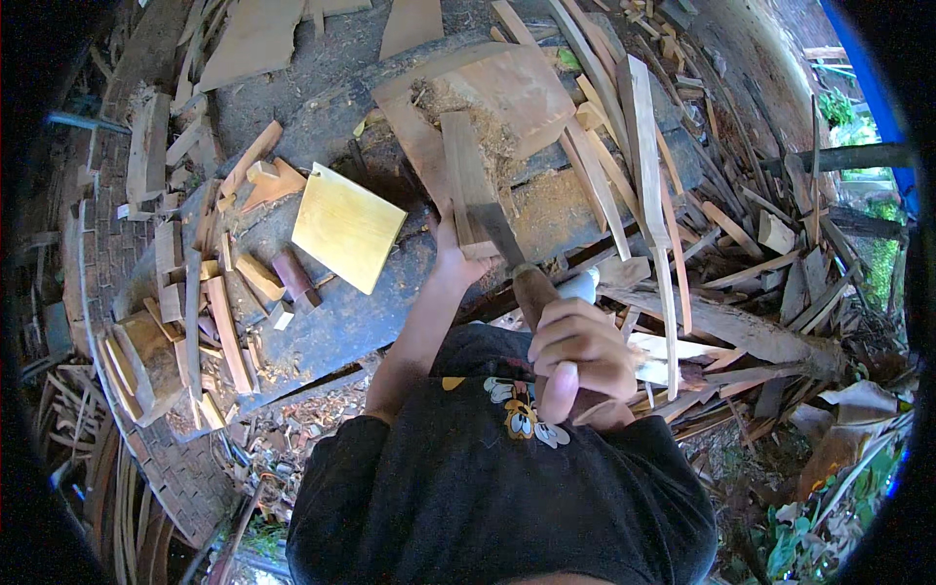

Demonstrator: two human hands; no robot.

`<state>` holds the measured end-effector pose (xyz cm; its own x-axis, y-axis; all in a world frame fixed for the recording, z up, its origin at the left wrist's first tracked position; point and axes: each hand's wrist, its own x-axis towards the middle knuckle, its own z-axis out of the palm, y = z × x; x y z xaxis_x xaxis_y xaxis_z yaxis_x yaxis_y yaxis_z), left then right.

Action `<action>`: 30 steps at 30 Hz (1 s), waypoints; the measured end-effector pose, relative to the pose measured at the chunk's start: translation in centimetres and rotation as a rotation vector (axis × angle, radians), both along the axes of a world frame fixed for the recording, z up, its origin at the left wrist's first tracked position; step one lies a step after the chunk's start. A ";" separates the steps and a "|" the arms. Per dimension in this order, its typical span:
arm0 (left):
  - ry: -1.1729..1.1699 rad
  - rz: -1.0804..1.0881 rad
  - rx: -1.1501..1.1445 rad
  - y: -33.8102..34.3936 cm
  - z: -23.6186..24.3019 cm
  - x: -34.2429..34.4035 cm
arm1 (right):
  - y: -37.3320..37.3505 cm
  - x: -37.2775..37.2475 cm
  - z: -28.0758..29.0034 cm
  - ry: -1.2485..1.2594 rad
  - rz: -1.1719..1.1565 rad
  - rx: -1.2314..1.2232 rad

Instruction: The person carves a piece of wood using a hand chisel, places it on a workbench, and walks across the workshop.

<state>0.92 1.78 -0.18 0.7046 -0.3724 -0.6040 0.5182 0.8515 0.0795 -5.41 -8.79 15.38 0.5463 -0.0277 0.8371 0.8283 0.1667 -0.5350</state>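
Note:
My left hand (460, 261) is closed round the near end of a squared wooden block (466, 185), which slants away from me over the workbench. In my right hand (580, 356), close to my body, is a wooden-handled blade (502, 239), its thick round handle wrapped by my fingers. The flat dark metal runs along the right side of the block and seems to touch it; its far end is hidden, so I cannot tell its exact kind. Under the block's far end lies a broad brown board (512, 88) strewn with wood shavings (497, 146).
A pale yellow square board (349, 226) rests left of my left arm on the dark workbench (341, 327). Several offcuts (229, 331) crowd the bench's left end. Long wood strips (643, 146) lean at the right, above a heap of scrap wood (760, 331).

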 end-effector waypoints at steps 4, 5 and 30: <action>0.040 0.028 0.030 -0.3 0.8 0.2 | 0.6 0.9 0.6 -0.024 -0.053 0.028; 0.031 0.003 0.023 -0.1 1.5 0.2 | 0.4 0.4 0.6 -0.023 -0.061 0.023; -0.086 0.057 0.053 -0.2 -4.8 -0.4 | 0.1 1.6 -1.5 -0.033 -0.009 -0.151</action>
<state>0.52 1.62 -4.99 0.7740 -0.2989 -0.5581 0.4581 0.8729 0.1677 -3.78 -8.67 13.92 0.5190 0.0949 0.8495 0.8467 0.0790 -0.5261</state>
